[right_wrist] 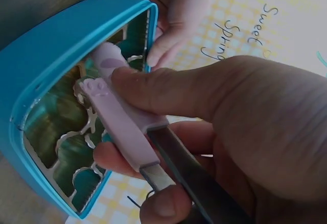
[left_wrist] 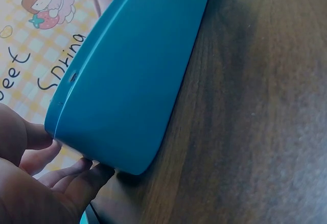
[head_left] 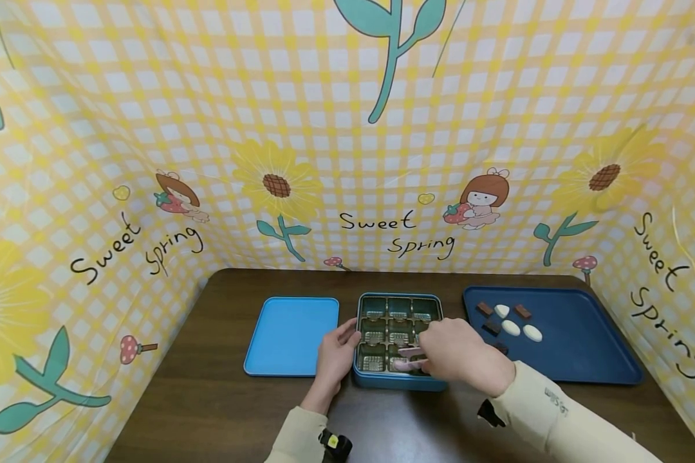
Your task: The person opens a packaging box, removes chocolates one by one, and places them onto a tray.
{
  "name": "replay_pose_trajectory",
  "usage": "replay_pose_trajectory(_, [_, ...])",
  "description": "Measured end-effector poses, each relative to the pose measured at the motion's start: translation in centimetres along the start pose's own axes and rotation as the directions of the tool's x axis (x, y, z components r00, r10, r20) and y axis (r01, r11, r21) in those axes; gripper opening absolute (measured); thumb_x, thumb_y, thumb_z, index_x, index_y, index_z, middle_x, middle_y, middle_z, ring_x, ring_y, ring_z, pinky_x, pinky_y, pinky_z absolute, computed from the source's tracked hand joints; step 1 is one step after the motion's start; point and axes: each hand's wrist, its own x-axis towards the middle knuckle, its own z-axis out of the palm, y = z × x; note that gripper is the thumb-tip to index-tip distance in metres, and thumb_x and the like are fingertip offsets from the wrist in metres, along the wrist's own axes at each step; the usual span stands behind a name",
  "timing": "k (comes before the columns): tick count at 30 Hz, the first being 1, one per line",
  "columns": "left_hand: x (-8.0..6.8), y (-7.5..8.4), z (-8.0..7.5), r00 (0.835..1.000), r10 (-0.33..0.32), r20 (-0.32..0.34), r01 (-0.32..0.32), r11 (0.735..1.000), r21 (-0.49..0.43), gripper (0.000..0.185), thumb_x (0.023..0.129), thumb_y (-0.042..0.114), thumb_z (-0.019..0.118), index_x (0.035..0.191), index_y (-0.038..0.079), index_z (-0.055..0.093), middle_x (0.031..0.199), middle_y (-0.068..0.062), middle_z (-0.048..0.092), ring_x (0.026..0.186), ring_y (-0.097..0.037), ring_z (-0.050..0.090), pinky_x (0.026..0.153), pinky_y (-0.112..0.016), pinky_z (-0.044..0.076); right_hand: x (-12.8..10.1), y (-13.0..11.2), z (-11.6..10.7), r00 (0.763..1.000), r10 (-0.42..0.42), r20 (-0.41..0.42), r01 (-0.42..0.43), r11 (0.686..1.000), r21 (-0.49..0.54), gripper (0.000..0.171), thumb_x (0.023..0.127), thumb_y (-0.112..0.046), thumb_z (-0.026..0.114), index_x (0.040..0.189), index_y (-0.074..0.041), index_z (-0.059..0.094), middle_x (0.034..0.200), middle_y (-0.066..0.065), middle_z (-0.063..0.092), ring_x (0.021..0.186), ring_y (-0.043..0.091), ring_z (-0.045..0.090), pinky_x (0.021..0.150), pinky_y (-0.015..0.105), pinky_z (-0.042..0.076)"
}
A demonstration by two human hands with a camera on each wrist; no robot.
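Teal rectangular metal tin (head_left: 399,379) w/ gold-foil compartment insert, centre of dark wood-grain table (head_left: 208,399). R hand (head_left: 460,354) pinches pink cat-paw plastic-tipped metal tongs (right_wrist: 120,117), tips inside a front compartment. L hand (head_left: 336,357) rests relaxed fingers on tin's left wall, not gripping. Light-blue flat lid (head_left: 292,334) just left; navy tray (head_left: 585,347) w/ brown and white chocolates (head_left: 511,328) right.

Head view looks down from above over the counter (head_left: 208,399). Both wrist views sit close, facing the teal tin (left_wrist: 127,81) all three share.
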Motion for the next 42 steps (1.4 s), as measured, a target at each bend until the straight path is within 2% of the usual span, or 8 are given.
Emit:
replay_pose_trajectory(14, [0.0, 0.2, 0.1, 1.0, -0.002, 0.002, 0.002, 1.0, -0.01, 0.038, 0.102, 0.018, 0.062, 0.139, 0.012, 0.063, 0.133, -0.019, 0.064, 0.125, -0.035, 0.06, 0.1, -0.056, 0.048, 1.5, -1.4, 0.7, 1.0, -0.027, 0.016, 0.028, 0.993, -0.113, 0.022, 0.087, -0.034, 0.079, 0.073, -0.02, 0.07, 0.062, -0.003, 0.053, 0.054, 0.013, 0.051, 0.052, 0.033, 0.051])
replay_pose_trajectory(17, [0.0, 0.1, 0.1, 1.0, -0.002, 0.005, 0.002, 1.0, -0.008, 0.038, 0.102, 0.019, 0.063, 0.139, 0.012, 0.063, 0.132, -0.02, 0.065, 0.125, -0.035, 0.06, 0.099, -0.055, 0.049, 1.7, -1.8, 0.7, 0.999, -0.035, 0.022, 0.038, 0.988, -0.151, 0.022, 0.087, -0.031, 0.078, 0.071, -0.02, 0.069, 0.061, -0.003, 0.053, 0.054, 0.014, 0.052, 0.052, 0.034, 0.052])
replay_pose_trajectory(27, [0.1, 0.3, 0.2, 1.0, -0.023, -0.006, 0.023, 1.0, -0.014, 0.038, 0.102, 0.017, 0.062, 0.14, 0.013, 0.063, 0.134, -0.019, 0.064, 0.126, -0.034, 0.059, 0.1, -0.055, 0.048, 2.5, -2.7, 0.6, 0.999, -0.047, 0.025, 0.05, 0.983, -0.177, 0.026, 0.085, -0.032, 0.08, 0.067, -0.021, 0.066, 0.059, -0.004, 0.054, 0.051, 0.012, 0.05, 0.049, 0.032, 0.051])
replay_pose_trajectory(31, [0.1, 0.3, 0.1, 1.0, -0.027, -0.007, 0.027, 1.0, -0.014, 0.038, 0.102, 0.016, 0.062, 0.14, 0.012, 0.062, 0.135, -0.019, 0.063, 0.126, -0.034, 0.059, 0.1, -0.055, 0.048, 2.8, -2.8, 0.5, 0.998, -0.046, 0.046, 0.052, 0.989, -0.139, 0.033, 0.086, -0.036, 0.079, 0.064, -0.02, 0.062, 0.056, -0.004, 0.052, 0.05, 0.012, 0.051, 0.051, 0.031, 0.052])
replay_pose_trajectory(36, [0.2, 0.2, 0.0, 1.0, -0.024, -0.013, 0.024, 1.0, -0.018, 0.037, 0.102, 0.016, 0.062, 0.139, 0.012, 0.063, 0.132, -0.019, 0.065, 0.125, -0.034, 0.06, 0.1, -0.054, 0.049, 3.3, -2.7, 0.5, 0.996, -0.028, 0.09, 0.034, 0.997, -0.062, 0.034, 0.087, -0.037, 0.079, 0.064, -0.018, 0.063, 0.056, -0.005, 0.052, 0.052, 0.012, 0.051, 0.055, 0.031, 0.053])
replay_pose_trajectory(42, [0.3, 0.0, 0.0, 1.0, -0.025, -0.005, 0.025, 1.0, -0.017, 0.038, 0.102, 0.016, 0.063, 0.139, 0.012, 0.063, 0.132, -0.018, 0.065, 0.125, -0.033, 0.061, 0.1, -0.052, 0.049, 3.1, -2.9, 0.7, 0.995, -0.029, 0.093, 0.034, 0.998, -0.055, 0.039, 0.09, -0.044, 0.075, 0.063, -0.018, 0.063, 0.054, -0.005, 0.05, 0.05, 0.011, 0.05, 0.055, 0.032, 0.053])
